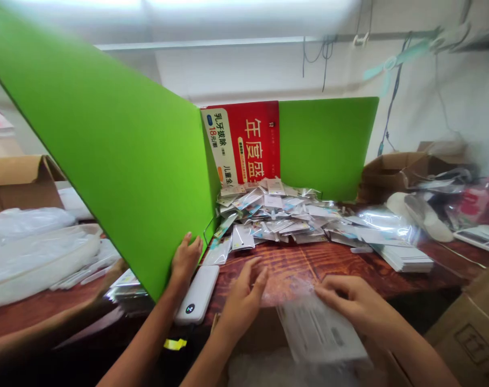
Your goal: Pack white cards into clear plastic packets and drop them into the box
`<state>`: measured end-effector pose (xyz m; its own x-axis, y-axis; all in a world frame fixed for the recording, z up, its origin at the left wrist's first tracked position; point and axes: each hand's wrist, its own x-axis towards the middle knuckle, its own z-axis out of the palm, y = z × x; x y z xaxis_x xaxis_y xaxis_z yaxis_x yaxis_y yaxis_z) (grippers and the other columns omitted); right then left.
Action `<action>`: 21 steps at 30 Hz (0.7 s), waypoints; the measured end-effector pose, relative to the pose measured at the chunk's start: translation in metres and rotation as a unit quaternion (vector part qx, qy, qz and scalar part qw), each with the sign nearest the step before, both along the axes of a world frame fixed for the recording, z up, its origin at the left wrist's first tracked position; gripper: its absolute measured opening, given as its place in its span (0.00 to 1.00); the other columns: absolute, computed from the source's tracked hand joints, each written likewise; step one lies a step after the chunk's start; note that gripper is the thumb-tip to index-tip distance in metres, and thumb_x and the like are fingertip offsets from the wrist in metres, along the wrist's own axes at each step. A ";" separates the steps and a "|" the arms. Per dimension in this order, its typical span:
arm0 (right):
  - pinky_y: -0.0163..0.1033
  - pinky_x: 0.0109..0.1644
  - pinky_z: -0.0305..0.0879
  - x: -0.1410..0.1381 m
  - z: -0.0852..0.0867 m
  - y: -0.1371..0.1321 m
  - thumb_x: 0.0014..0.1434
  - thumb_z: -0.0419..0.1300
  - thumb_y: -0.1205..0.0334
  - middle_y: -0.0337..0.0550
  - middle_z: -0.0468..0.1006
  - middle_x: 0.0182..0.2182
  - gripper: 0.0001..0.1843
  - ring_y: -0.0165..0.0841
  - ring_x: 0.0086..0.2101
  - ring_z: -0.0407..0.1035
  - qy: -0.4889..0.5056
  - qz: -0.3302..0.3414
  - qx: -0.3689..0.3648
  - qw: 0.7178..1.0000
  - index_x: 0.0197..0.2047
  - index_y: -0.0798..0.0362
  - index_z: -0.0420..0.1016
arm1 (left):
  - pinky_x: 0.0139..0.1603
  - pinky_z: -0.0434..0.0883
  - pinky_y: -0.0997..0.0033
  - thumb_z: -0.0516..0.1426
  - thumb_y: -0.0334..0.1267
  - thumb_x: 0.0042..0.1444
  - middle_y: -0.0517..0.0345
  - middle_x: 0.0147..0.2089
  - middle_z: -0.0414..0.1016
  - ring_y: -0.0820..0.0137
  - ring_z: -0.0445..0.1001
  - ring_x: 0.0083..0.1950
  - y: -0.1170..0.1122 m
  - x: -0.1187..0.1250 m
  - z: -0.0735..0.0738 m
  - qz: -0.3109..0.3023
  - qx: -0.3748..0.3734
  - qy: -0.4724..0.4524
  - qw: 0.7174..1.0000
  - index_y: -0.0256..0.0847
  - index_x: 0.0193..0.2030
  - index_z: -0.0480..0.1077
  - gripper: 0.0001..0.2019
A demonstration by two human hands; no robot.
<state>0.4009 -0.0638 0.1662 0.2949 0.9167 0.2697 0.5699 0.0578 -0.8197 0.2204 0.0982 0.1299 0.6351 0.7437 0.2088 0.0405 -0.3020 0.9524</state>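
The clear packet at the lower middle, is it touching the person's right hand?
Touching. The head view shows the right hand gripping the clear packet by its upper edge, with no gap between them.

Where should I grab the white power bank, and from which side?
Probably across the middle of the power bank, pinching its long edges, coming from above and the right. It lies flat, longer than wide; a co-worker's forearm crowds its left side, while bare tabletop shows to its right.
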 end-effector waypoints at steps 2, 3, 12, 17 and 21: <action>0.32 0.26 0.63 -0.002 0.006 -0.009 0.59 0.60 0.52 0.38 0.74 0.23 0.12 0.29 0.23 0.67 0.093 -0.093 0.214 0.968 0.31 0.51 0.75 | 0.51 0.70 0.58 0.50 0.58 0.57 0.41 0.52 0.73 0.57 0.74 0.52 0.006 0.001 -0.002 0.038 -0.022 -0.007 0.999 0.37 0.54 0.63 0.28; 0.34 0.29 0.68 -0.002 0.009 -0.013 0.59 0.61 0.52 0.38 0.77 0.27 0.09 0.30 0.25 0.71 0.140 -0.120 0.326 0.927 0.37 0.48 0.75 | 0.49 0.71 0.58 0.50 0.60 0.56 0.41 0.51 0.74 0.57 0.75 0.49 0.007 0.001 -0.002 0.044 -0.033 -0.002 0.998 0.37 0.52 0.63 0.28; 0.40 0.47 0.72 -0.021 -0.006 0.007 0.62 0.57 0.53 0.46 0.80 0.43 0.15 0.38 0.43 0.75 0.065 -0.073 0.166 0.981 0.49 0.48 0.75 | 0.48 0.70 0.62 0.45 0.55 0.59 0.47 0.44 0.77 0.59 0.75 0.46 0.004 0.005 0.001 0.015 0.063 0.094 0.993 0.40 0.44 0.67 0.21; 0.39 0.53 0.66 -0.032 -0.004 0.017 0.64 0.54 0.57 0.44 0.78 0.45 0.12 0.35 0.47 0.71 -0.034 0.036 0.119 0.992 0.44 0.49 0.76 | 0.51 0.68 0.64 0.47 0.50 0.58 0.46 0.50 0.76 0.59 0.73 0.51 0.020 0.018 -0.014 0.037 0.127 0.157 0.979 0.39 0.45 0.69 0.20; 0.37 0.52 0.65 -0.040 0.002 0.022 0.64 0.54 0.60 0.44 0.79 0.44 0.10 0.33 0.46 0.71 -0.051 0.067 0.111 0.990 0.42 0.51 0.76 | 0.53 0.66 0.63 0.53 0.47 0.55 0.45 0.51 0.76 0.56 0.71 0.55 0.050 0.040 -0.021 0.121 0.207 0.202 0.950 0.40 0.47 0.69 0.17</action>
